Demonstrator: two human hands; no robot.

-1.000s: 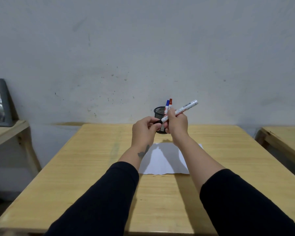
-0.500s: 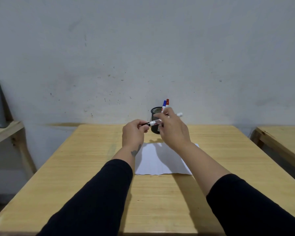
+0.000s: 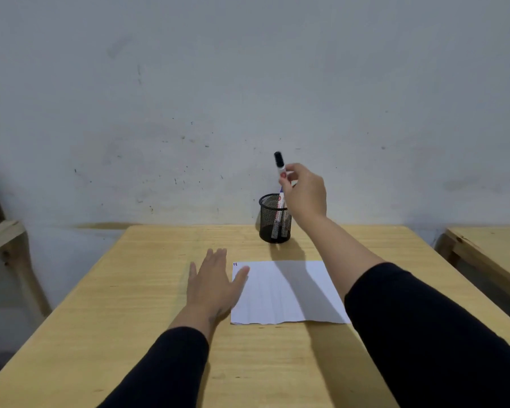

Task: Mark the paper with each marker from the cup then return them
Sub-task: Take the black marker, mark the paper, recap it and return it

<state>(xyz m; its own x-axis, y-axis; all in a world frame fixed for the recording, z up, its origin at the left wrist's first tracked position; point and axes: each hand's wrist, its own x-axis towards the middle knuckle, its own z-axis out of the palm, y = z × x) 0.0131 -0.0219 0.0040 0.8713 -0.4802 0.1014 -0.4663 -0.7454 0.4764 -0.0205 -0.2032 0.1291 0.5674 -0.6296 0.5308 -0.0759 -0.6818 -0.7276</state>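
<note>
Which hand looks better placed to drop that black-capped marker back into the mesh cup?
The right hand. It already pinches the black-capped marker directly above the mesh cup, so it probably only needs lowering. The left hand lies flat and open at the paper's left edge.

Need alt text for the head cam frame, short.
The right hand holds a black-capped marker upright above a black mesh cup on a wooden table. The left hand lies flat and open beside a white sheet of paper.
</note>
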